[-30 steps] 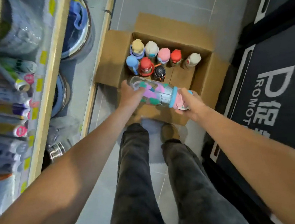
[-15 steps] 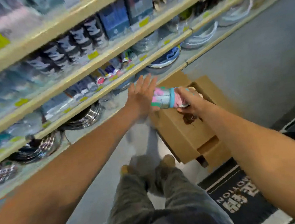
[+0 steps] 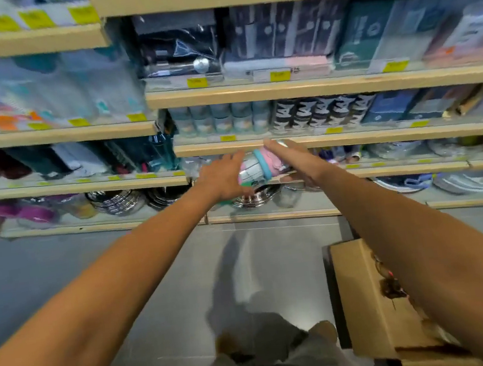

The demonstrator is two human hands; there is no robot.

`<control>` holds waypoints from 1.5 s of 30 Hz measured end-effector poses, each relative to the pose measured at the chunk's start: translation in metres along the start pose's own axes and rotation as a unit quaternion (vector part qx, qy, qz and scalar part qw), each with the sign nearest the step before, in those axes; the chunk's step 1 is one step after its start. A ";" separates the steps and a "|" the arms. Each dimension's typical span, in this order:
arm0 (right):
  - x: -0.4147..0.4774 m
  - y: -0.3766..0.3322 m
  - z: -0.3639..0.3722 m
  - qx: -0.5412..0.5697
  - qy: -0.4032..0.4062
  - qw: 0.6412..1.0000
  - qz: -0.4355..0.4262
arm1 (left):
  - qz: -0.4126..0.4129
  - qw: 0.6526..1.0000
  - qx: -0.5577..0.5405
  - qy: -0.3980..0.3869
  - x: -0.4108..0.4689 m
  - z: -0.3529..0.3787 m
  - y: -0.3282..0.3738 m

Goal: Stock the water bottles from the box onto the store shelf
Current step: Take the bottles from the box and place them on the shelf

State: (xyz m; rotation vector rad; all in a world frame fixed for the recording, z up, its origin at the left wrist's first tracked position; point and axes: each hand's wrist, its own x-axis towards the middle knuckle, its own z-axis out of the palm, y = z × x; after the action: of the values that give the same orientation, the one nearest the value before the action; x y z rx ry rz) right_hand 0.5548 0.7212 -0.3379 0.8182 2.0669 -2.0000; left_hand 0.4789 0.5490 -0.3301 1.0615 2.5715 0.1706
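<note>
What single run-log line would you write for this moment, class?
state: water bottle held sideways before shelf | left hand: touches base | right hand: grips cap end | status: not yet shelved | box: on floor

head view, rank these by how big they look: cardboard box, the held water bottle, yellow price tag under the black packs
1. cardboard box: largest, though it is nearest the camera and partly hidden.
2. water bottle: clearly smaller, its ends covered.
3. yellow price tag: smallest, and also farthest away.
</note>
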 end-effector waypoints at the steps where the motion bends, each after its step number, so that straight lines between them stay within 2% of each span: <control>1: 0.001 -0.014 0.020 -0.005 -0.004 1.000 -0.013 | -0.021 0.999 -0.048 0.003 -0.009 -0.009 -0.020; 3: 0.006 -0.040 0.065 0.000 -0.015 0.999 -0.043 | -0.055 0.982 -0.183 0.002 -0.033 -0.029 -0.064; 5: 0.017 -0.068 0.104 -0.001 -0.035 0.997 -0.071 | -0.075 0.940 -0.333 0.003 -0.054 -0.053 -0.101; 7: 0.023 -0.102 0.141 -0.029 -0.073 0.993 -0.088 | -0.083 0.903 -0.420 0.020 -0.077 -0.075 -0.136; 13: 0.030 -0.220 0.232 -0.094 -0.215 0.964 -0.124 | -0.098 0.830 -0.533 0.132 -0.116 -0.164 -0.217; 17: 0.028 -0.284 0.281 -0.056 -0.268 0.947 -0.168 | -0.041 0.775 -0.607 0.168 -0.126 -0.222 -0.258; 21: 0.043 -0.352 0.335 -0.049 -0.292 0.927 -0.230 | -0.003 0.751 -0.627 0.209 -0.138 -0.285 -0.305; 23: 0.053 -0.387 0.360 -0.066 -0.290 0.918 -0.263 | 0.011 0.750 -0.625 0.217 -0.138 -0.314 -0.333; 27: 0.066 -0.457 0.405 -0.093 -0.283 0.904 -0.307 | 0.033 0.791 -0.574 0.208 -0.143 -0.378 -0.384; 31: 0.084 -0.523 0.447 -0.090 -0.264 0.895 -0.347 | 0.040 0.813 -0.532 0.232 -0.142 -0.436 -0.434; 36: 0.082 -0.590 0.501 -0.085 -0.273 0.872 -0.397 | 0.027 0.763 -0.538 0.357 -0.141 -0.499 -0.478; 40: 0.076 -0.638 0.542 -0.099 -0.248 0.853 -0.448 | 0.063 0.713 -0.556 0.423 -0.150 -0.542 -0.508; 43: 0.076 -0.672 0.567 -0.078 -0.232 0.840 -0.484 | 0.111 0.700 -0.538 0.456 -0.154 -0.574 -0.533; 45: 0.076 -0.691 0.580 -0.058 -0.205 0.835 -0.508 | 0.142 0.708 -0.504 0.473 -0.153 -0.596 -0.549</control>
State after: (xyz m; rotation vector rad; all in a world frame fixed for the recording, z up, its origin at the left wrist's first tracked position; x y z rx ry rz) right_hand 0.0108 0.2116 0.1758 -0.8957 2.5097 -2.0789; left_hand -0.0010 0.0646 0.1340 0.9454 2.1976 2.4027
